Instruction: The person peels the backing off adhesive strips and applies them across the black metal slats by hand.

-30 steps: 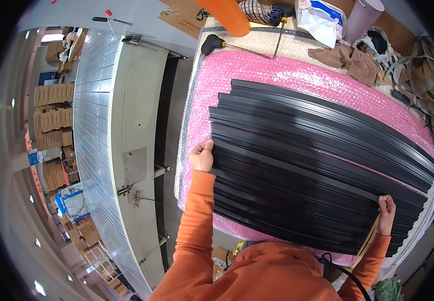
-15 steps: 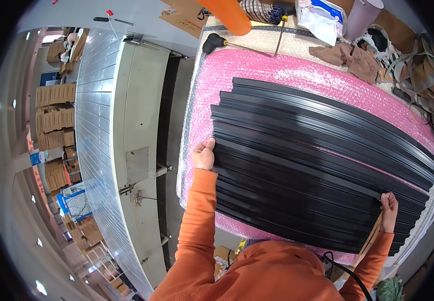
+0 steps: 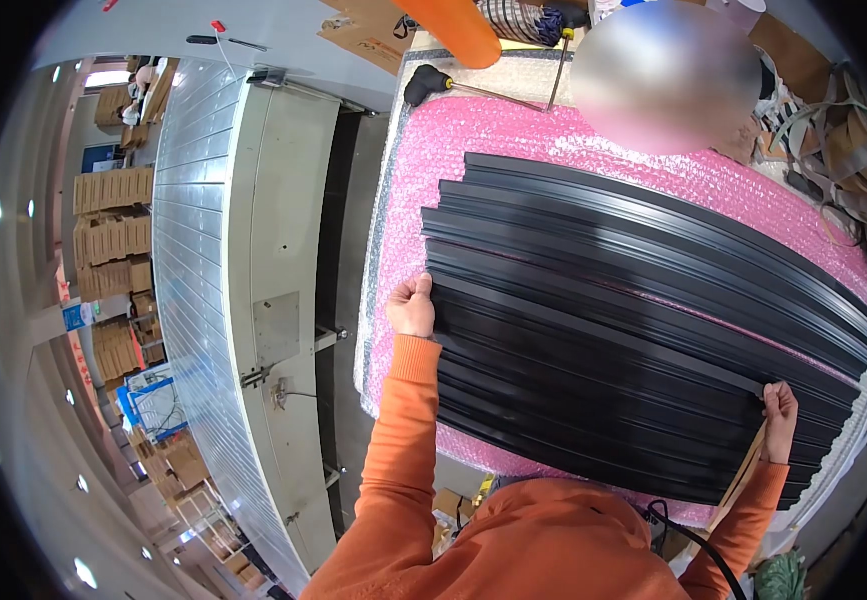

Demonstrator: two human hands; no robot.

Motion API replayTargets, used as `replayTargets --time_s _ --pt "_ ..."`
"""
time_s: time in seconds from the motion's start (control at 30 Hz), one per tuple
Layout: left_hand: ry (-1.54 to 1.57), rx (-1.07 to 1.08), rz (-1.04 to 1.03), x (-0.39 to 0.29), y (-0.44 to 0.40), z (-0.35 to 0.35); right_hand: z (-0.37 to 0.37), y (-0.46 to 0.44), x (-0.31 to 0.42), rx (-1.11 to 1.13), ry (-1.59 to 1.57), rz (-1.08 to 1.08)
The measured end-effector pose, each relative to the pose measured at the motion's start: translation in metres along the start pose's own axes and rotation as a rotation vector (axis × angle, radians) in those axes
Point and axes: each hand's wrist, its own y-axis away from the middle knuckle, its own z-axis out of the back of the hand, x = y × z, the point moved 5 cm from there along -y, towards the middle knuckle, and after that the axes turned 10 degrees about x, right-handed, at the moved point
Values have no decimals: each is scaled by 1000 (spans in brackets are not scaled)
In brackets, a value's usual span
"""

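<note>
Several long black ribbed strips [image 3: 593,330] lie side by side on pink bubble wrap [image 3: 423,150] over the table. My left hand [image 3: 412,306] pinches the left end of one strip near the middle of the set, its fingers closed. Toward the right end, my right hand [image 3: 778,412] is closed on the edge of a black strip, fingertips pressed together. A narrow tan strip [image 3: 738,475] hangs below my right hand; whether the hand touches it is unclear. Above the strips rest two screwdrivers with black handles [image 3: 426,85].
An orange cylinder [image 3: 463,35] stands at the table's far edge, with bags and straps [image 3: 853,135] at the far right. A blurred oval covers part of the far side. On the left runs a long slatted machine [image 3: 193,250] with a pale side panel [image 3: 278,240].
The view has shifted slightly. Both hands keep their grip at nearly the same places on the black strips. A blurred oval now covers part of the table's far side.
</note>
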Motion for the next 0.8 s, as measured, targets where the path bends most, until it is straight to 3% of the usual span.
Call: replayTargets --time_s 0.47,0.63,0.8 --pt "-85 -14 -49 -8 5 -3 -2 1 -2 -33 -24 -1" --pt "-265 -25 -162 1 -5 3 -16 8 26 -89 -76 26" --pt "-103 -26 -308 24 -27 14 -15 8 31 -116 64 72"
